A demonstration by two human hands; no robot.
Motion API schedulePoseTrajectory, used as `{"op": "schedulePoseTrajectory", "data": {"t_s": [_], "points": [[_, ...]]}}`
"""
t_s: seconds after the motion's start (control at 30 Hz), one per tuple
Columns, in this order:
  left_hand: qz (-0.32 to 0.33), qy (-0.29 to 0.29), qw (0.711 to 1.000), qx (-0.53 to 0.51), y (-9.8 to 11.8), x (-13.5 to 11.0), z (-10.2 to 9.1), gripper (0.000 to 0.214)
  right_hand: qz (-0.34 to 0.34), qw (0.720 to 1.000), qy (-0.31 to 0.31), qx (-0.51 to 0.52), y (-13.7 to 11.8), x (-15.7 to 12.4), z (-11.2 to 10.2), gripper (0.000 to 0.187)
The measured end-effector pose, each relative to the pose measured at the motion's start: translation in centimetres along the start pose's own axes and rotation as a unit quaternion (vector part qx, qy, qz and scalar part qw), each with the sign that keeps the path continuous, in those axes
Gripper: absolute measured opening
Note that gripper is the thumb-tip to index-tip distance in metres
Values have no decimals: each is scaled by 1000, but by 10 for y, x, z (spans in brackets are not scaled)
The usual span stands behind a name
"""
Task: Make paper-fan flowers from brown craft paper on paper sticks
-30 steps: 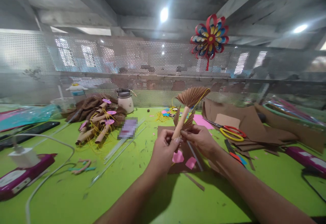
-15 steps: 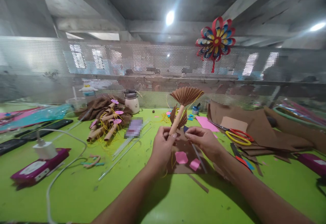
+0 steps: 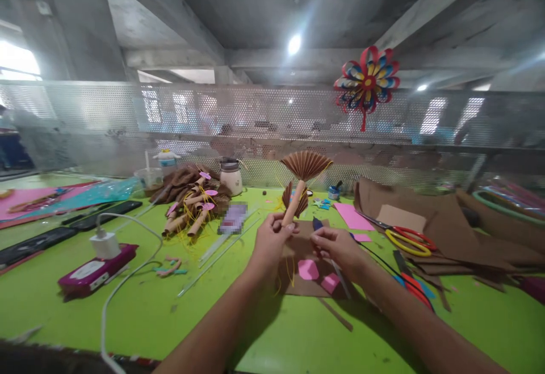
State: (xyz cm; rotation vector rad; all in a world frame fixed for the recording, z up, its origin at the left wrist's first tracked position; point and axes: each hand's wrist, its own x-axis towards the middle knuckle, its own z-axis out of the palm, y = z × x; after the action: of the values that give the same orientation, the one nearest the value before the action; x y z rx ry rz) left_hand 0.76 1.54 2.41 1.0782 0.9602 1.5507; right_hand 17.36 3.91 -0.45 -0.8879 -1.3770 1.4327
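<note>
My left hand (image 3: pixel 272 243) is closed around the lower end of a rolled brown paper tube (image 3: pixel 293 204), which tilts up and to the right. A pleated brown paper fan (image 3: pixel 306 164) spreads from its top, and smaller pleated pieces (image 3: pixel 301 202) flank its middle. In my right hand (image 3: pixel 338 246), thumb and fingers are closed on a small dark blue glue gun (image 3: pixel 317 225), mostly hidden by the fingers. A clear glue stick (image 3: pixel 342 278) trails below that hand. Under both hands lies a brown sheet (image 3: pixel 298 289) with two pink paper pieces (image 3: pixel 307 269) on it.
Scissors (image 3: pixel 409 240), brown sheets (image 3: pixel 477 232) and a red-handled cutter (image 3: pixel 415 290) lie at right. Several tagged paper tubes (image 3: pixel 196 226) are piled left, near clear sticks (image 3: pixel 219 257). A power strip (image 3: pixel 97 269) with a white cable is farther left. A perforated screen (image 3: pixel 255 113) stands behind.
The view has shifted, so the scene sits lower and farther right. My right hand has dropped slightly away from the tube with the glue gun, and its black cord now shows. My left hand keeps its hold.
</note>
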Motion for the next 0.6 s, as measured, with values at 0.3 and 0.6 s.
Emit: {"op": "schedulePoseTrajectory", "data": {"t_s": [0.3, 0.6], "points": [[-24, -22, 999, 18, 36, -5, 10, 16, -24, 999, 7, -24, -6, 2, 0, 33], [-88, -64, 988, -105, 25, 0, 31, 9, -42, 999, 25, -14, -6, 9, 4, 30]]}}
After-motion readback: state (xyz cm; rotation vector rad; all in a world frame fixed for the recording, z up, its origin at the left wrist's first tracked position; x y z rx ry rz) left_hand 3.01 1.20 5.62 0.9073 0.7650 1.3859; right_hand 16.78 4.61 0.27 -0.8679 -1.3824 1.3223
